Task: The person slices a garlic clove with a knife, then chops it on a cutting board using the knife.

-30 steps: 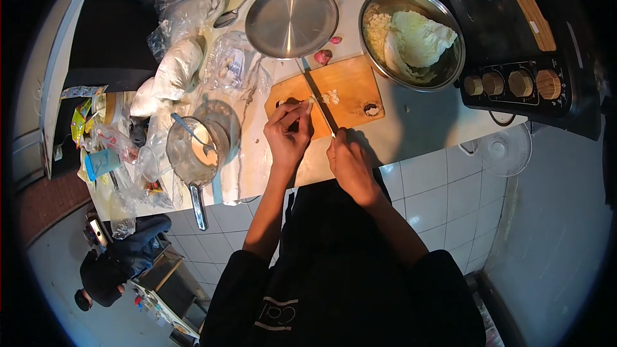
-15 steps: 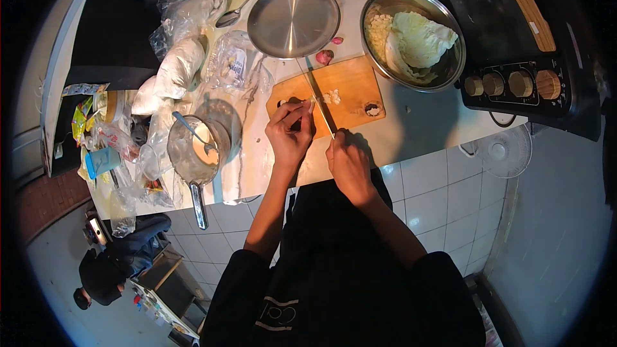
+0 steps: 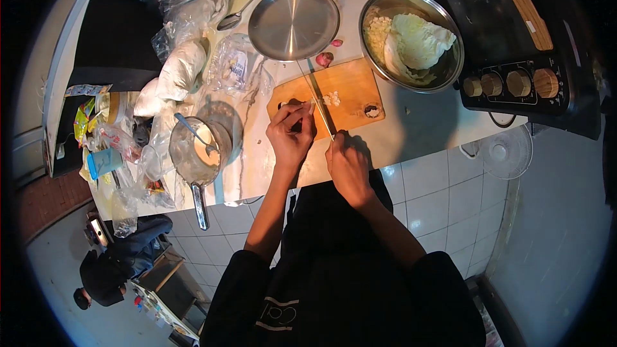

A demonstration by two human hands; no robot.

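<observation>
My right hand [image 3: 349, 168] is closed around the handle of a knife [image 3: 322, 111], whose long thin blade points away from me across the wooden cutting board [image 3: 357, 80]. My left hand [image 3: 290, 133] is pinched on a small pale piece that looks like a garlic clove [image 3: 312, 108], right against the left side of the blade. Chopped white bits [image 3: 331, 98] lie on the board just right of the knife. Behind the board are a red shallot [image 3: 324, 59] and a smaller reddish piece [image 3: 337, 43].
A round steel tray [image 3: 294, 22] lies beyond the board. At right stand a steel bowl [image 3: 457, 64] with cabbage leaves and a black stove [image 3: 514, 58]. On the left are a saucepan [image 3: 199, 183] of pale batter, its handle past the counter edge, and plastic bags [image 3: 183, 67]. Another person [image 3: 106, 276] is lower left.
The view has shifted very slightly. Both hands stay in nearly the same place, with the knife still beside the left fingertips.
</observation>
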